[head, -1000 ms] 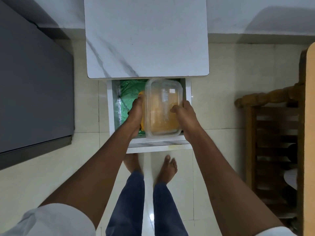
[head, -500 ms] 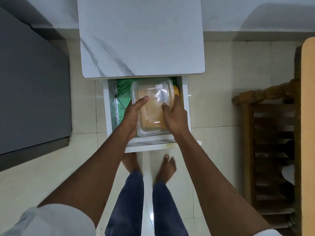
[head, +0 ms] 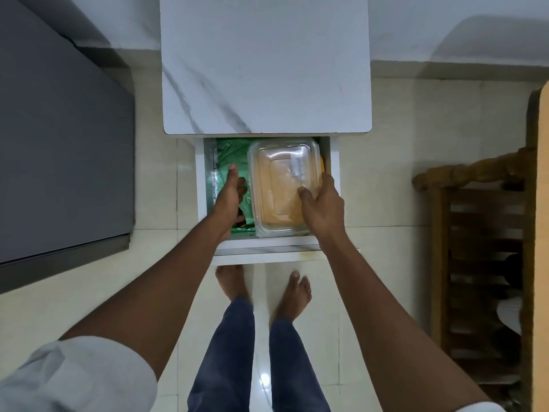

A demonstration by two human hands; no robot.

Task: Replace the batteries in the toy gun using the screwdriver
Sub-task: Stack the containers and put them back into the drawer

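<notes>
Head view: right hand (head: 322, 205) gripping container (head: 282, 185)

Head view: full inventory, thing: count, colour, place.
table: 1, white marble top, centre, above the drawer
drawer: 1, white, pulled open under the table
box: 1, clear plastic with orange contents, right side of drawer
bag: 1, green plastic, left side of drawer
dark item: 1, black, under the left hand, too hidden to identify
cabinet: 1, grey, left
wooden furniture: 1, brown, right
left hand: 1, in drawer on the bag
right hand: 1, gripping the box
feet: 2, bare, on the floor
</notes>
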